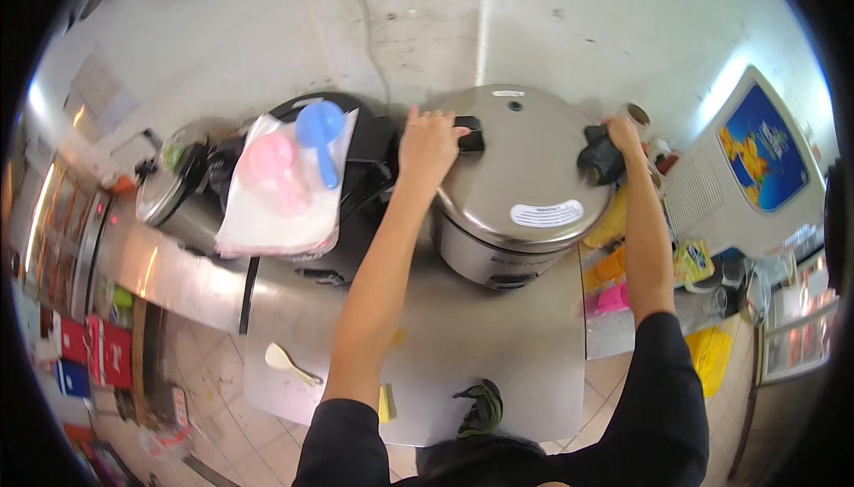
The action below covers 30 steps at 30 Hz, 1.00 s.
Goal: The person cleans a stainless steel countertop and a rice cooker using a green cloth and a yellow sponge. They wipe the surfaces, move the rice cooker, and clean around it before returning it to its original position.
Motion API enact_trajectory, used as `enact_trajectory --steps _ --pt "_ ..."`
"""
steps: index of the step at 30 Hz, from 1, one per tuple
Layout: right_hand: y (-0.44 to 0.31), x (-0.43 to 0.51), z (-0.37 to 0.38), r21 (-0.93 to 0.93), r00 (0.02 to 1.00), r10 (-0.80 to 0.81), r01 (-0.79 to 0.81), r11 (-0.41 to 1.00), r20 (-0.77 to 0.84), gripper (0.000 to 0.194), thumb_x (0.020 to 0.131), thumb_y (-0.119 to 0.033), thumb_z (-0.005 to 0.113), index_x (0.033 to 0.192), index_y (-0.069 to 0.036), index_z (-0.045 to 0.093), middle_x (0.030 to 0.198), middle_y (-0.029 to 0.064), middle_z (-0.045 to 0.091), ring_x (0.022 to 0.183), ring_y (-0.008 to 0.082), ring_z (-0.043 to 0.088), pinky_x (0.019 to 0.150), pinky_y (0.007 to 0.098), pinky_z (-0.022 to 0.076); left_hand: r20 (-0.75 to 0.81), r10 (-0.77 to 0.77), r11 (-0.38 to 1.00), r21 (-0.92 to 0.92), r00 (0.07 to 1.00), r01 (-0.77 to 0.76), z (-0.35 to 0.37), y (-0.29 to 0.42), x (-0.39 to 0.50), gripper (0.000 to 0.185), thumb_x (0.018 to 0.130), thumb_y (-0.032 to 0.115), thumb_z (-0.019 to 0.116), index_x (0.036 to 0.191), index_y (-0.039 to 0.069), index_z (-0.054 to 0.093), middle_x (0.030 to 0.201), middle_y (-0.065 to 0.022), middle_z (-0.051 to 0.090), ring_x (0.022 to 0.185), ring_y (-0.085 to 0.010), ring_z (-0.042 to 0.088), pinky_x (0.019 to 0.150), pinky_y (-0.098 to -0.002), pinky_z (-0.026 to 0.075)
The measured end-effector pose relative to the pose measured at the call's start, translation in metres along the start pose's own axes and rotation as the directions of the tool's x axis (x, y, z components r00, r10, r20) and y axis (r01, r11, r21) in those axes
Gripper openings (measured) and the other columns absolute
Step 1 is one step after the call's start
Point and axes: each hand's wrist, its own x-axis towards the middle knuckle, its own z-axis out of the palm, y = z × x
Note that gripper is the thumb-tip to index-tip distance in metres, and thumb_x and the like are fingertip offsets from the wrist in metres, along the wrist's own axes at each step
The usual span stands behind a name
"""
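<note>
A large stainless steel rice cooker (497, 263) stands at the back of a metal table, its lid (527, 160) on top. My left hand (430, 143) is at the black handle (470, 134) on the lid's left side, with the thumb against it. At the lid's right edge, my right hand (622, 135) grips a dark bundle (602, 161); blur hides whether it is cloth or part of a handle. Left of the cooker, a blue scoop (320, 123) and a pink scoop (273, 163) lie on a stack of white sheets (267, 237).
A cream rice paddle (290, 363), a yellow sponge-like block (385, 403) and a dark green cloth (482, 408) lie on the steel table (454, 347). Another metal pot (193, 220) is at left. A machine with a blue picture panel (764, 147) and coloured cups (607, 270) stand right.
</note>
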Motion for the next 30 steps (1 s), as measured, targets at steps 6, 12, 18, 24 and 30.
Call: enact_trajectory --steps 6,12,18,24,30 --pt "-0.127 -0.106 -0.041 0.28 0.943 0.332 -0.315 0.907 -0.012 0.051 0.099 -0.027 0.046 0.135 0.009 0.045 0.126 0.0361 0.054 0.114 0.053 0.052 0.102 0.0539 0.0395 -0.047 -0.06 0.998 -0.028 0.997 0.059 0.007 -0.015 -0.012 0.037 0.095 0.035 0.059 0.105 0.001 0.069 0.098 -0.0168 0.069 0.096 -0.0361 0.064 0.107 -0.051 0.039" --pt "-0.257 -0.157 -0.063 -0.082 0.933 0.231 -0.262 0.962 -0.278 0.065 0.1 -0.038 0.049 0.134 0.017 0.044 0.129 0.0378 0.052 0.121 0.0507 0.05 0.106 0.0548 0.0357 0.04 -0.131 0.971 -0.195 0.991 0.136 -0.006 -0.018 -0.001 0.042 0.085 0.044 0.07 0.107 0.008 0.076 0.102 -0.0184 0.071 0.096 -0.0388 0.066 0.096 -0.0469 0.047" --pt "-0.451 -0.145 -0.102 0.159 0.973 0.14 -0.111 0.981 -0.184 0.065 0.092 -0.038 0.055 0.13 0.015 0.051 0.123 0.0295 0.057 0.116 0.042 0.053 0.103 0.052 0.0365 0.226 -0.141 0.974 -0.142 0.964 0.176 -0.028 -0.021 0.019 0.038 0.078 0.044 0.078 0.103 0.015 0.078 0.098 -0.0185 0.072 0.093 -0.0392 0.067 0.084 -0.0461 0.054" --pt "-0.484 -0.146 -0.074 -0.21 0.915 -0.188 0.117 0.971 -0.358 0.052 0.093 -0.025 0.054 0.138 0.001 0.052 0.127 0.0263 0.056 0.123 0.0435 0.051 0.108 0.0502 0.0372 0.297 -0.145 0.965 -0.169 0.944 0.202 -0.03 -0.021 0.024 0.039 0.078 0.043 0.079 0.105 0.015 0.077 0.098 -0.0198 0.072 0.094 -0.0387 0.068 0.083 -0.0451 0.055" --pt "-0.343 -0.228 -0.107 0.089 0.899 -0.289 0.334 0.939 -0.329 0.074 0.083 -0.042 0.073 0.14 -0.002 0.047 0.134 0.0224 0.053 0.127 0.0393 0.05 0.11 0.0487 0.039 0.269 -0.176 0.956 -0.181 0.947 0.23 -0.019 -0.019 0.021 0.04 0.079 0.042 0.079 0.107 0.013 0.077 0.1 -0.0216 0.071 0.098 -0.038 0.068 0.086 -0.0451 0.054"
